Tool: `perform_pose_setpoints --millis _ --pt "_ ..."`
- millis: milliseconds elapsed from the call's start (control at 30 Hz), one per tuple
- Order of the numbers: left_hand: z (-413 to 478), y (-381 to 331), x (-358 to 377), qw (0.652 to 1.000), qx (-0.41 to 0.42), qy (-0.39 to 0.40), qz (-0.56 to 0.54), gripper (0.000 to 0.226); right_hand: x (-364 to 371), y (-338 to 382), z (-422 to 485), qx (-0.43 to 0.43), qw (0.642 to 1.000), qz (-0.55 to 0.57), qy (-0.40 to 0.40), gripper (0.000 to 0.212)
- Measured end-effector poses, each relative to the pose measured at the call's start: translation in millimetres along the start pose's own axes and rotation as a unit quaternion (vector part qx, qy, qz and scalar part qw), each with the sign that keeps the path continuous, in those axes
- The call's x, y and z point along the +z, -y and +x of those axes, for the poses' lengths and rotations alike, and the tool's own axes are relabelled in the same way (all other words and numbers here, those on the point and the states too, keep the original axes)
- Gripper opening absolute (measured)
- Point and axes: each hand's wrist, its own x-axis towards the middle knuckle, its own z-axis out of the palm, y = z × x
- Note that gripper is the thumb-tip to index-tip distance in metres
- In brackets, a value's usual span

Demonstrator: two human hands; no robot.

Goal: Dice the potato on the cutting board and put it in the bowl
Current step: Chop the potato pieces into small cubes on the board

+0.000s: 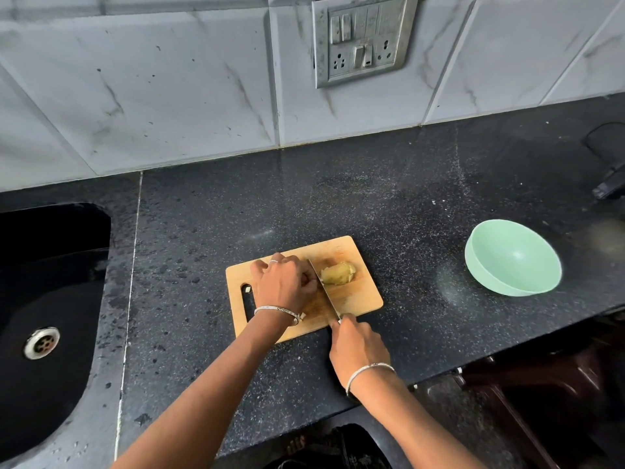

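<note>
Potato (338, 273): one pale yellow, peeled-looking piece, lying on the right half of the cutting board (358, 296), just to the right of the blade. Not yet diced as far as it shows; none has reached the bowl.

Knife (324, 288): blade set across the board, edge down, between the visible piece and your left hand. Placed, by my reading, to part the potato where your knuckles guide it.

Right hand (358, 346): clenched round the knife handle at the near edge of the board, one finger extended along the top towards the blade, likely to steady the cut.

Left hand (284, 282): fingers curled under, knuckles close against the blade's left face. Probably pinning the rest of the potato, but whatever lies beneath is covered, so I cannot tell whether it grips anything.

Scraps: a small pale bit (248, 290) by the board's handle slot; another near your left wrist, too small to identify.

Bowl (490, 282): mint green, nothing visible inside, standing well apart to the right on the countertop (372, 198), within reach for the transfer.

Sink (50, 299): dark, at far left, partly cut off.

Switch panel (362, 38): on the tiled wall. Dark objects at the right edge are cropped and unreadable.
</note>
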Motion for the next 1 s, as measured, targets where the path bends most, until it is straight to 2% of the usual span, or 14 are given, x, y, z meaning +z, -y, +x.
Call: perform_pose_setpoints --millis 133,300,433,567,700,833,1000 --pt "-9.0 -4.7 -2.3 0.998 -0.036 -0.019 0.039 0.014 6.1 2.5 -4.9 -0.036 0.999 -0.021 -0.027 0.031" --pt "-18.6 8.5 -12.8 0.993 -0.069 -0.057 0.083 0.017 1.0 -4.5 -11.7 -0.063 0.997 0.027 -0.039 0.037" --pt "-16.7 6.5 -18.9 0.995 -0.064 -0.063 0.054 0.021 -5.3 -13.8 -5.0 -0.043 0.996 0.057 -0.054 0.038" --pt "-11.4 -2.8 -15.5 0.999 -0.023 -0.034 -0.009 0.013 -7.8 -20.0 -1.8 -0.029 0.995 0.081 -0.055 0.038" --pt "-7.6 -11.7 -12.4 1.000 0.017 -0.004 0.004 0.020 -5.2 -23.7 -1.1 -0.013 0.994 0.098 -0.047 0.041" --pt "-6.1 -11.1 -10.9 1.000 -0.004 -0.025 -0.007 0.013 -2.0 -26.1 -3.7 -0.016 0.994 0.104 -0.040 0.039" --pt "-5.5 0.4 -7.6 0.997 -0.046 -0.014 -0.062 0.010 -2.9 -21.9 -6.8 -0.013 0.994 0.107 -0.025 0.038"
